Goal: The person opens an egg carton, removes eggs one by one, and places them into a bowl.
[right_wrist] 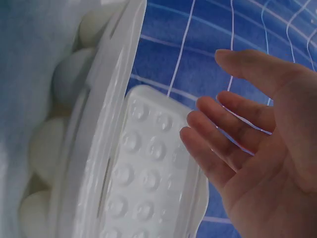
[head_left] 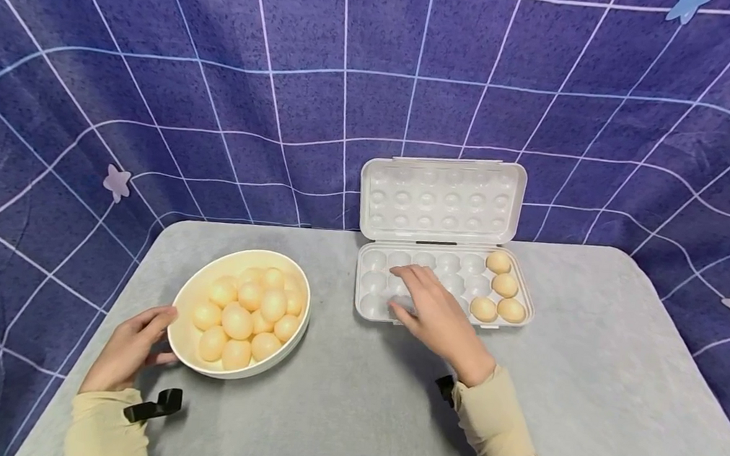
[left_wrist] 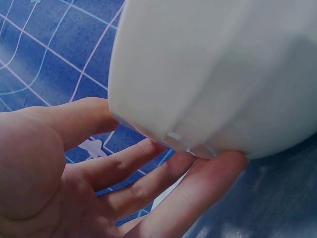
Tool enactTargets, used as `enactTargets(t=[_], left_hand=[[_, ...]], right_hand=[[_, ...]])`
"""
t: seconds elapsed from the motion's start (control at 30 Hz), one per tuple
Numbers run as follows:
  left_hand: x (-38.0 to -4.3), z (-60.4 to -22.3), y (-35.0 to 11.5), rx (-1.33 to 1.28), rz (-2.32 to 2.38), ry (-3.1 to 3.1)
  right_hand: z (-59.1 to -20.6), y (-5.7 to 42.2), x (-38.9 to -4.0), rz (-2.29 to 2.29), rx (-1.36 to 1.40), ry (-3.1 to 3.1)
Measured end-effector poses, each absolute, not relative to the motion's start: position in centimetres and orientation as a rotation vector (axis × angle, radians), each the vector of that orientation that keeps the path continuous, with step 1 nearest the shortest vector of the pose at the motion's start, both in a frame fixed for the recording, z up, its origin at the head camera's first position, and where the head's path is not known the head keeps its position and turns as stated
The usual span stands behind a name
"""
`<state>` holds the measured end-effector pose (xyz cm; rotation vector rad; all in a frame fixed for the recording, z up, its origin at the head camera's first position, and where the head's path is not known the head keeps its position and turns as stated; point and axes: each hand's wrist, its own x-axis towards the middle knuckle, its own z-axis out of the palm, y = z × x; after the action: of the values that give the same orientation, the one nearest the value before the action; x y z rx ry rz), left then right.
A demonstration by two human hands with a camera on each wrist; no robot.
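My left hand holds the left side of a cream bowl, thumb and fingers spread against it. Several pale eggs are heaped inside. In the left wrist view the fingertips touch the ribbed outer wall of the bowl. My right hand hovers palm down over a white egg carton, hiding some of its cups. Nothing shows between its spread fingers; in the right wrist view the hand is bare too. Several eggs sit in the carton's right end.
The carton's lid stands upright behind it, near the purple gridded cloth at the back. Bowl and carton stand apart on a grey table. Black straps are on the wrists.
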<state>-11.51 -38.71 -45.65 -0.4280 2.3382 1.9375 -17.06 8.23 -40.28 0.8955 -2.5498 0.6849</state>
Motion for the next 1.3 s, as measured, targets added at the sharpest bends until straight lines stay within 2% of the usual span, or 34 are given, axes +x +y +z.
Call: enactTargets(t=[0.23, 0.47, 0.6, 0.9, 1.0, 1.3], left_hand=[[-12.2, -47.9, -40.2, -0.383, 1.968, 2.345], [-11.4, -44.9, -38.2, -0.426, 1.901, 2.370], [-10.8, -43.4, -37.1, -0.365, 1.880, 2.397], [-10.4, -43.3, -36.9, -0.371, 1.952, 2.347], [-11.1, -45.2, -38.4, -0.370, 1.989, 2.319], [-10.5, -43.3, -36.8, -0.374, 1.939, 2.363]], right_hand=[[-40.9, 10.2, -17.7, 0.707, 0.855, -2.551], [-40.8, 12.1, -18.0, 0.742, 0.787, -2.611], [-40.8, 13.2, -18.1, 0.726, 0.733, -2.669], [-41.4, 15.0, -18.4, 0.626, 0.639, -2.810], [-41.4, 15.5, -18.6, 0.638, 0.616, -2.809], [-41.7, 17.0, -18.7, 0.631, 0.539, -2.807]])
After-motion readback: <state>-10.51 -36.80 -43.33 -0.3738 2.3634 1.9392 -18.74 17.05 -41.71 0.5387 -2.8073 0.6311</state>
